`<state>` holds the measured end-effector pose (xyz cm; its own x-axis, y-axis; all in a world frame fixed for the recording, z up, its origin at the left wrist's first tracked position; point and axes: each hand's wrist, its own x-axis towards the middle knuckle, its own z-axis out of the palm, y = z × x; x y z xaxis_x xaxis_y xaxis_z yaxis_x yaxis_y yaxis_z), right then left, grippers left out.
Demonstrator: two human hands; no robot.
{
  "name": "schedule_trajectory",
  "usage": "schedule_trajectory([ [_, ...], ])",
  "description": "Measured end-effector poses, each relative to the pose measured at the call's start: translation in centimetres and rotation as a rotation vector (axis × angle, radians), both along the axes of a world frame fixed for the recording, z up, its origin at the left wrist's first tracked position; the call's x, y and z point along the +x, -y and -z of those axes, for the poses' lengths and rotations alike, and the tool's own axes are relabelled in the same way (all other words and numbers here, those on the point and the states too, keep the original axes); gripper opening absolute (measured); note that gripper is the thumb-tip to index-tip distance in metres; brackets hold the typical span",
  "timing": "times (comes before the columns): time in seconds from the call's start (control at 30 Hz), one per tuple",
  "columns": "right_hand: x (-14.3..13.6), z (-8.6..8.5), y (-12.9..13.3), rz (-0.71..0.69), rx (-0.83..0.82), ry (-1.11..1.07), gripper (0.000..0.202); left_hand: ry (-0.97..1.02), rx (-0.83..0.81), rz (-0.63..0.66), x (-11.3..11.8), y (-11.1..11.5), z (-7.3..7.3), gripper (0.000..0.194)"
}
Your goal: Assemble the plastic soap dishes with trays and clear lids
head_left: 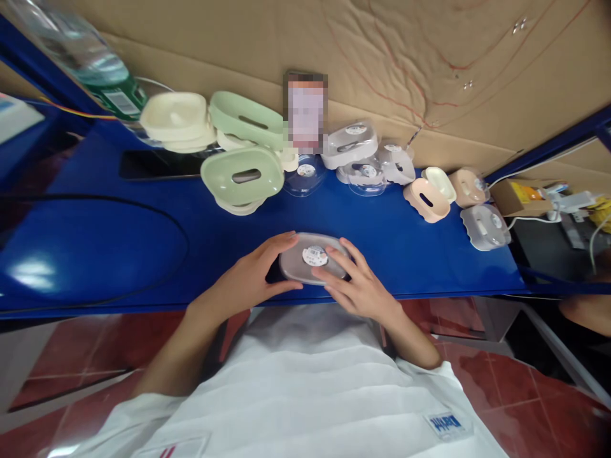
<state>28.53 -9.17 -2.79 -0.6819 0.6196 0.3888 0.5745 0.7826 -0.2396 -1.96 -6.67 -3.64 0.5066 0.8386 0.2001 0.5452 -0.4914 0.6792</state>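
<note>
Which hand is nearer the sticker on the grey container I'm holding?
Right. Your right hand is at the right edge of the sticker; your left hand spans the left end of the container, farther off.

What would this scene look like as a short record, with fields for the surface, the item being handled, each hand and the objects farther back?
Surface: blue tabletop
Item handled: greyish dish with a round white label facing up
Left hand: thumb and fingers at the dish's left end
Right hand: fingers spread over the dish's right end, reaching the label
Farther back, left: pale green dishes, cream dishes, plastic bottle
Farther back, right: peach dish with a slot
Backdrop: brown cardboard
</note>
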Motion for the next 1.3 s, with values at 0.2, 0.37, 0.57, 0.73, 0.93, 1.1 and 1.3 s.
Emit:
schedule_trajectory([
  [0.2,0.1,-0.1,-0.3,-0.015,-0.056,-0.045,0.044,-0.016,-0.02,-0.016,0.4,0.1,0.2,0.086],
  [0.37,0.5,0.1,-0.5,0.049,-0.088,-0.102,0.05,-0.024,0.004,0.003,0.8,0.1,-0.1,0.081],
  [0.57,0.8,0.1,-0.6,0.02,-0.09,-0.148,0.057,-0.036,0.043,0.019,0.7,0.0,0.3,0.077],
  [0.73,1.3,-0.2,-0.5,-0.004,-0.095,-0.204,0.074,-0.063,0.091,0.055,0.8,0.0,0.2,0.075],
  [0.93,2.2,-0.4,-0.7,-0.031,-0.153,-0.199,0.078,-0.093,0.098,0.066,0.9,-0.1,0.1,0.073],
  [1.1,2.4,-0.2,-0.7,-0.001,-0.136,-0.155,0.081,-0.094,0.095,0.06,0.9,-0.1,0.1,0.07],
  [1.3,2.5,-1.2,-0.5,0.037,-0.116,-0.081,0.07,-0.099,0.072,0.065,0.8,-0.1,0.1,0.076],
])
